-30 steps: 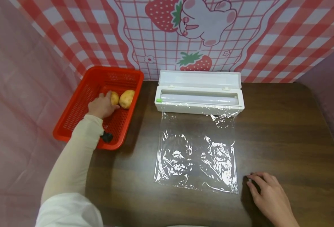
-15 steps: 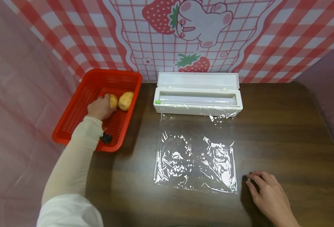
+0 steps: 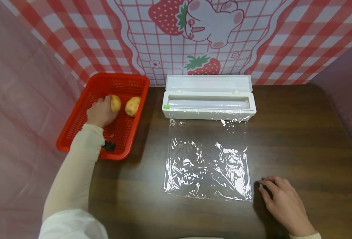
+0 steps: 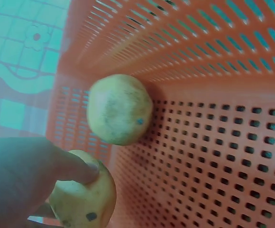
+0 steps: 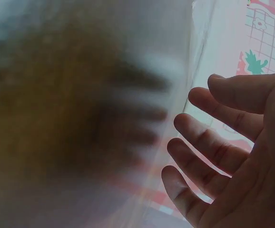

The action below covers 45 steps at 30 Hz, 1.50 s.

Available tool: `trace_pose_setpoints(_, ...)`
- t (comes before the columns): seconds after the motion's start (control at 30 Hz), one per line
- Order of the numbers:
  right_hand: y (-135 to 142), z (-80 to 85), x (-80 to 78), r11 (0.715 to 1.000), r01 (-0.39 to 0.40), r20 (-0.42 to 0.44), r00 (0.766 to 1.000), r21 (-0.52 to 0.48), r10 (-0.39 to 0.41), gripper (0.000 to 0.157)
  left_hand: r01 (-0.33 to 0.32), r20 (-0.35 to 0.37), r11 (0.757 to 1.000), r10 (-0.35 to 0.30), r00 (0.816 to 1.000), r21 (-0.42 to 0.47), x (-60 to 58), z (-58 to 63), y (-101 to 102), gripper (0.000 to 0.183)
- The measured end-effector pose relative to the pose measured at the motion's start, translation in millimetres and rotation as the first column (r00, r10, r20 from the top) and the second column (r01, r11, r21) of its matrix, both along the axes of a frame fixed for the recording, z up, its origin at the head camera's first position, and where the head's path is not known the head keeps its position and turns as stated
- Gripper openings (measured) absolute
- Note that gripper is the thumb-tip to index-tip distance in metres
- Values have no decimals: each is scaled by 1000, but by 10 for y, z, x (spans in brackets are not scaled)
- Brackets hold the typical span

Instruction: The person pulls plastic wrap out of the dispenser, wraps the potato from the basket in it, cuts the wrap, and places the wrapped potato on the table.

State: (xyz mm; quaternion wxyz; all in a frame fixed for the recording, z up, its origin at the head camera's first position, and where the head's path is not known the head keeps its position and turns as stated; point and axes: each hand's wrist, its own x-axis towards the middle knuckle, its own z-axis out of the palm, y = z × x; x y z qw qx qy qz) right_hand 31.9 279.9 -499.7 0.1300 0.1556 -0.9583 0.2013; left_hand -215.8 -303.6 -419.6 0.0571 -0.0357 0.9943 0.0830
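Inside the red plastic basket (image 3: pixel 125 132), my left hand (image 3: pixel 100 112) grips a yellow potato (image 3: pixel 115 103). The left wrist view shows the thumb lying across that potato (image 4: pixel 87 199), which has a small dark spot. A second potato (image 3: pixel 132 106) rests beside it on the basket's right side. My right hand (image 3: pixel 285 202) is over the table at the right, its fingers loosely bent and holding nothing. Just left of it lies a sheet of clear plastic wrap (image 3: pixel 209 162), drawn out from a white dispenser box (image 3: pixel 209 114) with its lid raised.
A brown wooden table (image 3: pixel 307 132) carries the basket and the dispenser. A red-and-white checked cloth (image 3: pixel 298 43) with strawberries hangs behind them. Pink fabric (image 3: pixel 17 132) closes off the left side. A green slider (image 3: pixel 166 106) sits at the dispenser's left end.
My left hand has drawn slightly left with the potato, widening the gap to the other potato. The right hand stays almost where it was; the wrap looks unchanged.
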Motion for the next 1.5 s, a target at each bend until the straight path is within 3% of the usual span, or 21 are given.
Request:
trace_pose_setpoints(0.3,-1,56,-98,999,-37,-24,999,25,37,30,28,-80,999,-26,996,24,92,267,132,69)
trace_pose_setpoints(0.53,7,77,-161,997,-66,-62,996,39,68,31,86,-98,995,-80,992,56,198,520,415,71)
trace_pose_setpoints(0.7,-11,102,-185,997,-71,-64,995,41,73,31,143,-145,990,-139,980,16,270,620,584,71)
trace_pose_setpoints(0.93,-35,124,-199,995,-86,-69,994,45,89,31,221,-211,975,-219,953,-13,392,648,762,69)
trace_pose_setpoints(1.27,-72,152,-264,989,-140,-89,986,43,143,23,371,-255,929,-359,898,-3,620,585,1109,68)
trace_pose_setpoints(1.43,-108,168,-300,986,-167,-94,981,27,168,44,445,-253,895,-436,864,-24,717,528,1280,70)
trace_pose_setpoints(1.5,-133,173,-325,984,-177,-96,979,20,178,44,478,-245,878,-468,849,-21,753,496,1343,71)
